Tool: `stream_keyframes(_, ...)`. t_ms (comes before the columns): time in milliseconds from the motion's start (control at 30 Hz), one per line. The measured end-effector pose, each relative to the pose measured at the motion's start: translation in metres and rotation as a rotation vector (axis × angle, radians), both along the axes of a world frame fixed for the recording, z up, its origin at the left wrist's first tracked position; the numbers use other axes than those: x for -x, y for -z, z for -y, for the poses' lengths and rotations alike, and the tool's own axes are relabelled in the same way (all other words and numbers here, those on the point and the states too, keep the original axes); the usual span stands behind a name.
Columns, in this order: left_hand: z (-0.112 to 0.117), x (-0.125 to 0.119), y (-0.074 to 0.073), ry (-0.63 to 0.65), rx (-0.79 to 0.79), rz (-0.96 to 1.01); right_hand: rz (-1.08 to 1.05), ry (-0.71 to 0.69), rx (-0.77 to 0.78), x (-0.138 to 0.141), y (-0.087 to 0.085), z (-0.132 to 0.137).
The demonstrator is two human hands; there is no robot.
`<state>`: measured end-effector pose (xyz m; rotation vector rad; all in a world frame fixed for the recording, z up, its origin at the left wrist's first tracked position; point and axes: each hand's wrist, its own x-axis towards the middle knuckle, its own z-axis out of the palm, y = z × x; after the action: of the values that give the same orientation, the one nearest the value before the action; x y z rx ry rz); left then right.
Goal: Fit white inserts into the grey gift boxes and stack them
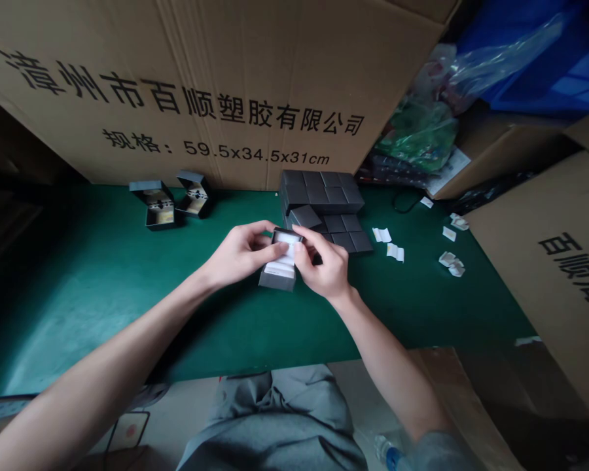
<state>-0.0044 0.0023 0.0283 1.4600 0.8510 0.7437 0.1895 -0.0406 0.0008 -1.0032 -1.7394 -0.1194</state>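
Between both hands is a small dark jewelry box (pixel 277 281), its lid raised and a white lining showing inside. My left hand (pixel 248 252) grips the lid's left side, thumb pressed on the white lining. On the right side, my right hand (pixel 324 261) holds the lid with its thumb also at the lining. Just behind the hands stands a stack of closed dark boxes (pixel 324 190). Two open dark boxes, one (pixel 161 216) nearer and one (pixel 195 196) farther, sit at the left with pale insides showing.
Folded white pieces (pixel 395 252) lie right of the stack, with crumpled ones (pixel 452 263) farther right. A large printed carton (pixel 226 52) walls off the back of the green table (pixel 103 294). Another carton (pixel 544 261) stands right, and plastic bags (pixel 422 131) lie behind.
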Motion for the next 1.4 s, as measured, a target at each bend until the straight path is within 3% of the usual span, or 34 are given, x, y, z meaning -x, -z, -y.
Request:
stream_keyframes(367, 0.001, -0.004, 0.001, -0.071, -0.059, 0.031, -0.01, 0.034, 0.098, -0.004, 0.0, 0.002)
stream_keyframes(567, -0.004, -0.002, 0.003, -0.21, -0.043, 0.031, 0.005, 0.163, -0.005, -0.014, -0.001, -0.01)
stream_keyframes(733, -0.006, -0.003, 0.003, -0.299, -0.004, 0.043, 0.088, 0.106, 0.057, -0.019, 0.004, -0.017)
stream_keyframes(1033, -0.005, -0.005, 0.001, -0.283, -0.015, 0.031, 0.082, 0.031, 0.152, -0.017, 0.007, -0.015)
stream_keyframes(1400, -0.007, -0.003, 0.007, -0.232, -0.014, 0.032, 0.1, 0.047, 0.114, -0.015, 0.008, -0.017)
